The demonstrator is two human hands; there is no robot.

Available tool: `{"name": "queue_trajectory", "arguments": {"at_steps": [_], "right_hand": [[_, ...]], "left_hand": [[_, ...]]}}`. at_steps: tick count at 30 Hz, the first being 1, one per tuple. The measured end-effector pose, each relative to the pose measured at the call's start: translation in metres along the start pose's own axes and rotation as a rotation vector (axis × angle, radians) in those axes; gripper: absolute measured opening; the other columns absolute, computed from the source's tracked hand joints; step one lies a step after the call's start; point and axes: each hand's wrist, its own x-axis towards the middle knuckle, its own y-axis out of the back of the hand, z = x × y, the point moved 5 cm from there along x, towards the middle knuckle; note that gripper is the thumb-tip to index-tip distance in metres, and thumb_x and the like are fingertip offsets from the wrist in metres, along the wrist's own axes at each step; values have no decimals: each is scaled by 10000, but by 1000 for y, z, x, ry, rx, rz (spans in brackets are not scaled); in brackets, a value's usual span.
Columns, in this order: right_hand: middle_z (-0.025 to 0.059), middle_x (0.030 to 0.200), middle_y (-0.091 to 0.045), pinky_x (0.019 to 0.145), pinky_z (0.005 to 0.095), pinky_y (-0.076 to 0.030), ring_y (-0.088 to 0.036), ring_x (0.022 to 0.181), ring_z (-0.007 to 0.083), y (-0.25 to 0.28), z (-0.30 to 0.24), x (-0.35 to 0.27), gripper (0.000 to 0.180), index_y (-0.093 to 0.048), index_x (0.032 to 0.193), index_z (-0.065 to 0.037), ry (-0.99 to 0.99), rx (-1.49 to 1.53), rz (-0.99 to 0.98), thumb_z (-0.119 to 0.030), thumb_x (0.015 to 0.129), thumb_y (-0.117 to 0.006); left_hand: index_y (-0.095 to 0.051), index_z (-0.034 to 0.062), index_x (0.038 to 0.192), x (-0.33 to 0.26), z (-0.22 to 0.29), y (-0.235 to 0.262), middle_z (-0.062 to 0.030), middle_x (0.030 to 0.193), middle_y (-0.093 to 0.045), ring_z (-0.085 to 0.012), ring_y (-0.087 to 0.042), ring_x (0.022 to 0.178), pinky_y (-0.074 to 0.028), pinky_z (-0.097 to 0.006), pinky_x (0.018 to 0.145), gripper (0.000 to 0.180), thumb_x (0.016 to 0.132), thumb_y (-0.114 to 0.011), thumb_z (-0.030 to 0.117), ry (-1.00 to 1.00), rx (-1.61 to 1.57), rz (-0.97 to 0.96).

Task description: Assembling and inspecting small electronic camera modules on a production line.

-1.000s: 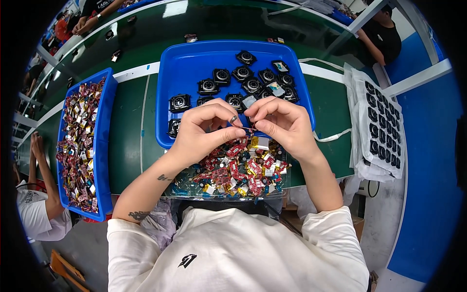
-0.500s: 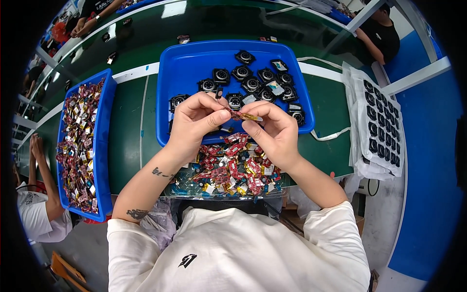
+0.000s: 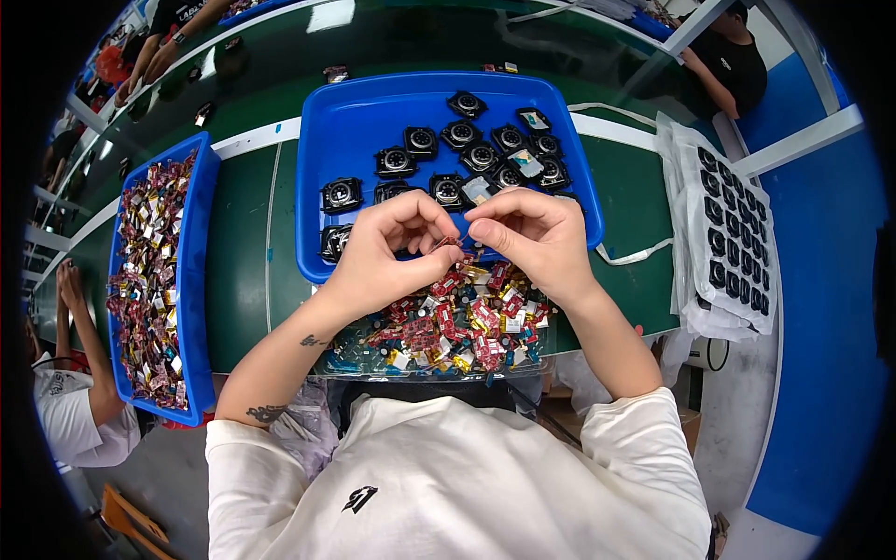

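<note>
Both hands (image 3: 462,245) raised, fingertips pinched together.

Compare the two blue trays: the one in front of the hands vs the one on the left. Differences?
The centre blue tray holds black round-faced modules, spread out with bare floor showing; the left blue tray is packed with small red-wrapped parts. The centre tray looks wider and squarer; the left tray is long and narrow. Both are blue plastic and sit on the green bench.

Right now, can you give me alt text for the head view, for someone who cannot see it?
Two bare hands, left hand and right hand, meet over a green table, pinching a small thin part between their fingertips. Below them lies a pile of small red and gold components; behind is a blue tray of round black modules.
</note>
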Motion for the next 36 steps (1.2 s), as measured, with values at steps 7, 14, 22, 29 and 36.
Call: {"name": "queue_trajectory", "arguments": {"at_steps": [7,14,22,29,36], "right_hand": [[54,890,-607,644,199,-471,-585,757,86,-1,-5,1,163,-671,940,-11,98,-55,8,-5,777,-668],[56,881,-603,634,192,-481,-586,761,86,-2,-9,1,167,-667,949,-9,146,-100,-47,-2,783,-660],[54,765,-613,597,193,-463,-566,684,76,4,0,0,98,-631,801,27,-32,55,-26,-64,817,-665],[54,722,-619,563,194,-453,-557,634,69,-1,2,-1,159,-629,782,27,-74,122,-57,-119,841,-653],[53,710,-620,542,182,-447,-562,617,62,-2,4,-2,168,-631,772,20,-106,133,-53,-130,844,-651]], "left_hand": [[-614,-5,914,3,-9,1,10,781,-588,-3,-480,642,-387,-151,565,144,773,-639,11,119,-107,-25],[-644,-8,896,2,-12,2,-18,761,-625,-24,-541,665,-427,-164,576,155,798,-695,101,141,-76,-22],[-659,-6,877,2,-5,1,-9,766,-630,-27,-536,669,-429,-172,587,141,809,-685,114,65,-9,42],[-665,12,858,2,-5,1,11,732,-615,-16,-504,618,-395,-170,540,137,815,-682,141,34,50,14],[-662,18,854,3,-8,3,15,722,-604,-11,-463,595,-359,-177,514,143,816,-680,154,52,109,3]]}}
